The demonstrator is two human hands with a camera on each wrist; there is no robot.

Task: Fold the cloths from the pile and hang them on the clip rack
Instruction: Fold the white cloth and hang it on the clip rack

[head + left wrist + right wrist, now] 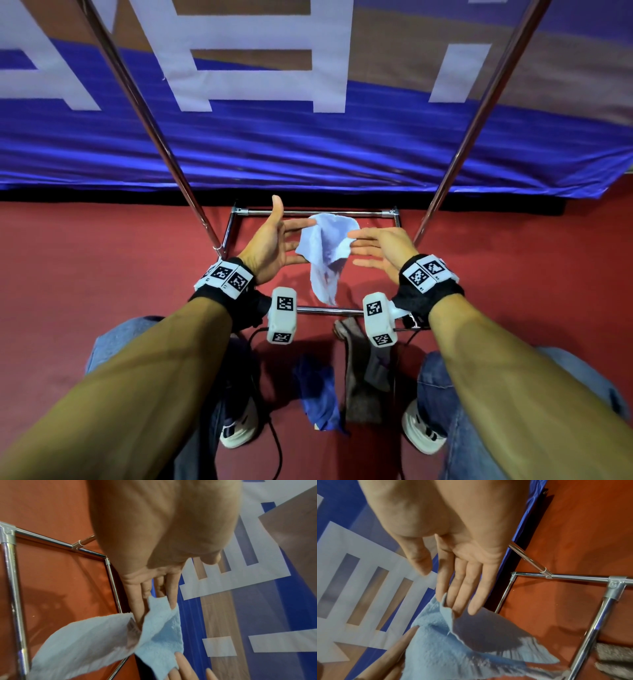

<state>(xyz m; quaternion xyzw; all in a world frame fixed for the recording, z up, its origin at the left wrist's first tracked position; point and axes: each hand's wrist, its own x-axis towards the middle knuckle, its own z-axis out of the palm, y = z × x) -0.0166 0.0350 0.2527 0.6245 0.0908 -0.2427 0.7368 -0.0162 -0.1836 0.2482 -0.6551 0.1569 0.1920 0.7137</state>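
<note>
A light blue cloth (325, 253) hangs in the air between my two hands, above the base of the chrome rack frame (308, 212). My left hand (277, 240) holds its upper left corner, with that corner of the cloth (157, 615) caught between straight fingers and the thumb raised clear. My right hand (373, 245) holds the upper right part, where an edge of the cloth (447, 642) sits pinched between the index and middle fingers (453, 595). The lower end of the cloth dangles loose and blurred. No clips are in view.
Two slanted chrome uprights (144, 113) (479, 113) rise either side of my hands. A dark blue cloth (318, 394) and a grey cloth (363, 373) lie on the red floor (102, 257) between my feet. A blue banner (308, 154) hangs behind the frame.
</note>
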